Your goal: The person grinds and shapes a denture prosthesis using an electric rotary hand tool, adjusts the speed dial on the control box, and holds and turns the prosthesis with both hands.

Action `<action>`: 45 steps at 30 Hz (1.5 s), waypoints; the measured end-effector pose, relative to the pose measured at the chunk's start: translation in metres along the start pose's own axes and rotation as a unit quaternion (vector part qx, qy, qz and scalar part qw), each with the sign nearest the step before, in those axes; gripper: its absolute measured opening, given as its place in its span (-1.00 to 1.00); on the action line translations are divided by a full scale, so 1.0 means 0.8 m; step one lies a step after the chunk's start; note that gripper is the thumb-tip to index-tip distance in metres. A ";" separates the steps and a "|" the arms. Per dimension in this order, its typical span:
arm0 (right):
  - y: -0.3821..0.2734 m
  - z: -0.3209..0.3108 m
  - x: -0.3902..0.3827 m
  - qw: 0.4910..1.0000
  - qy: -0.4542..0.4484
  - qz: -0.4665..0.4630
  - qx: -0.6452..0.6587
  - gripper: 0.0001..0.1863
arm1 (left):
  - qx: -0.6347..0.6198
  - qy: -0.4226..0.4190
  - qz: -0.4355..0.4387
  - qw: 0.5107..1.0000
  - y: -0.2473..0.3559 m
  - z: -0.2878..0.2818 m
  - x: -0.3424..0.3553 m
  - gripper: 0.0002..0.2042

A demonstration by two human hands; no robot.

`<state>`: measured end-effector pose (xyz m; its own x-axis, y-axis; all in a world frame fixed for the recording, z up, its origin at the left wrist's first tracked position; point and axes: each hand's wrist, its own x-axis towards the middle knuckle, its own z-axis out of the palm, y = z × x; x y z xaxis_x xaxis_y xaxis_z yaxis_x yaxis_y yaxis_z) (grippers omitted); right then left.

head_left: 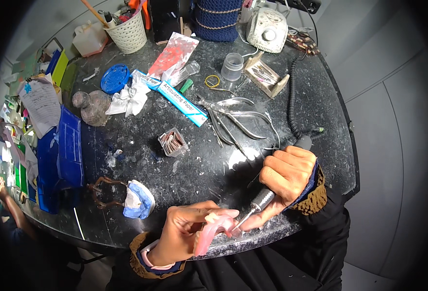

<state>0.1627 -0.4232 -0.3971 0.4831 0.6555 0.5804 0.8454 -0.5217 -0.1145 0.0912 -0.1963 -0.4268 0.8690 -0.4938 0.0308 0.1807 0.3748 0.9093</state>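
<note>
Near the table's front edge my left hand is closed around a pink denture base with pale teeth along its outer side. A rotary handpiece with a knurled metal nose is gripped in my right hand. Its thin bur points down and left at the denture's inner edge; whether it touches is too small to tell. The thumb of my right hand lies close beside the denture. Left of my hands, a white and blue dental cast sits by a brown wire articulator.
Pliers lie beyond my right hand, near the handpiece's coiled cord. A small clear box of brownish strips stands mid-table. Blue bins line the left; a white control unit stands behind. Another person's arm shows far left.
</note>
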 end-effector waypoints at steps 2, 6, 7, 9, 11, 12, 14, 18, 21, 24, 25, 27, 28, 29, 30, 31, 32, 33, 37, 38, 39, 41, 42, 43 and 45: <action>0.000 -0.003 0.005 0.999 -0.030 0.007 0.035 -0.22 | 0.020 0.013 -0.021 1.000 0.001 0.000 0.000 -0.71; -0.002 0.003 0.002 0.999 -0.022 0.001 0.028 -0.22 | 0.026 0.010 -0.026 0.999 0.002 0.001 0.000 -0.71; -0.002 0.004 0.003 0.999 -0.017 0.003 0.029 -0.22 | 0.038 0.021 -0.039 0.998 0.005 0.002 0.001 -0.75; -0.002 0.004 0.002 0.999 -0.013 0.007 0.030 -0.22 | 0.051 0.031 -0.052 0.997 0.006 0.003 0.002 -0.77; -0.002 0.006 0.000 0.999 -0.030 0.002 0.034 -0.21 | 0.049 0.035 -0.042 0.997 0.004 0.003 0.002 -0.76; -0.002 0.006 -0.001 0.999 -0.030 0.002 0.034 -0.21 | 0.049 0.035 -0.042 0.997 0.002 0.002 0.002 -0.76; -0.002 0.006 -0.004 0.999 -0.027 -0.010 0.017 -0.20 | 0.075 0.001 0.015 0.997 -0.002 -0.001 0.003 -0.73; -0.003 0.003 0.004 1.000 -0.014 0.012 0.007 -0.19 | 0.070 0.020 0.008 0.997 -0.001 0.002 0.003 -0.75; -0.004 0.005 0.001 1.000 -0.018 0.010 -0.001 -0.18 | 0.075 0.015 -0.002 0.997 -0.002 0.001 0.001 -0.77; -0.003 0.005 0.000 1.000 -0.010 0.000 -0.002 -0.18 | 0.066 0.020 0.031 0.997 -0.002 0.003 0.002 -0.79; -0.003 0.004 0.002 1.000 -0.007 0.009 -0.001 -0.18 | 0.068 0.012 0.014 0.997 -0.001 0.001 0.001 -0.79; -0.003 0.004 0.003 1.000 -0.004 0.018 0.000 -0.18 | 0.072 0.007 -0.003 0.997 -0.002 0.000 0.000 -0.80; -0.004 0.004 0.002 1.000 -0.014 0.013 0.000 -0.18 | 0.063 0.009 0.011 0.998 -0.004 0.000 0.000 -0.79; -0.004 0.004 0.001 1.000 -0.023 0.010 -0.002 -0.18 | 0.053 0.011 0.025 0.998 -0.005 0.001 0.000 -0.77; -0.005 0.003 0.001 1.000 -0.023 0.010 -0.002 -0.18 | 0.053 0.011 0.025 0.998 -0.004 0.000 0.000 -0.77; -0.005 0.002 0.001 1.000 -0.022 0.012 -0.009 -0.18 | 0.059 0.004 0.013 0.998 -0.002 -0.001 0.000 -0.76; -0.005 0.001 0.001 1.000 -0.021 0.016 -0.017 -0.17 | 0.064 -0.003 0.001 0.998 -0.001 -0.001 0.000 -0.75; -0.005 0.000 0.002 0.999 -0.022 0.016 -0.017 -0.17 | 0.064 -0.003 0.001 0.998 -0.001 -0.002 0.000 -0.75; -0.002 0.001 0.001 1.000 -0.016 0.013 -0.018 -0.17 | 0.049 -0.010 0.005 0.999 -0.004 -0.006 -0.001 -0.73; -0.002 0.002 -0.001 1.000 -0.011 -0.003 -0.019 -0.16 | 0.046 -0.017 0.019 0.999 -0.005 -0.006 -0.001 -0.73; -0.002 0.001 0.000 1.000 -0.011 -0.003 -0.019 -0.16 | 0.046 -0.017 0.018 0.999 -0.005 -0.005 -0.001 -0.73; -0.003 -0.002 0.005 0.999 -0.023 0.026 -0.021 -0.16 | 0.018 0.000 0.003 1.000 -0.003 -0.003 -0.001 -0.74; -0.002 -0.002 0.005 0.999 -0.023 0.027 -0.021 -0.16 | 0.018 -0.001 0.003 1.000 -0.006 -0.004 -0.002 -0.74; -0.001 -0.002 0.004 0.999 -0.021 0.027 -0.020 -0.16 | -0.027 0.005 -0.009 1.000 -0.009 -0.004 -0.004 -0.75; 0.000 -0.001 0.002 0.999 -0.018 0.025 -0.020 -0.17 | -0.071 0.011 -0.020 0.997 -0.013 -0.005 -0.007 -0.75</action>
<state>0.1632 -0.4224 -0.3958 0.5335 0.6462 0.5457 0.8101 -0.5758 -0.1102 0.0860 -0.1943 -0.4381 0.8691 -0.4943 -0.0148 0.2775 0.4626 0.8420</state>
